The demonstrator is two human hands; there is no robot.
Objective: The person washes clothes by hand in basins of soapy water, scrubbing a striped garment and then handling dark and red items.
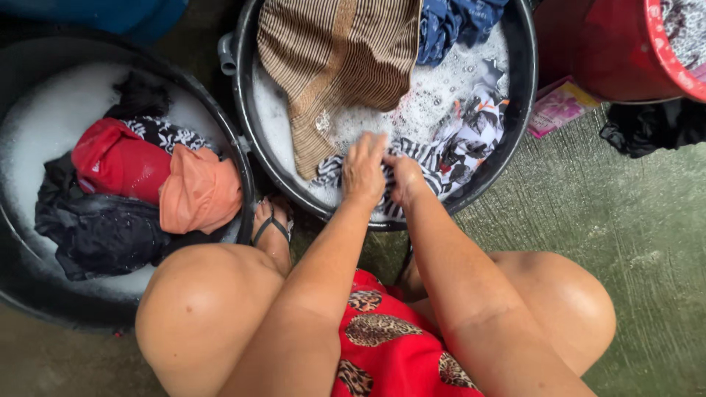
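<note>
My left hand (pixel 364 169) and my right hand (pixel 403 179) are pressed together at the near rim of a black basin (pixel 523 81) full of soapy water. Both hands grip a wet black-and-white striped and patterned garment (pixel 456 151), bunched between them. A brown striped cloth (pixel 334 62) lies in the same basin at the left, and a blue garment (pixel 452 22) hangs over the far edge.
A second black basin (pixel 44 294) at the left holds foam with red (pixel 114 162), orange (pixel 200 192) and black clothes (pixel 99 231). A red bucket (pixel 625 48) stands at the top right, a pink packet (pixel 557 106) and a dark cloth (pixel 651 126) lie beside it on the concrete floor.
</note>
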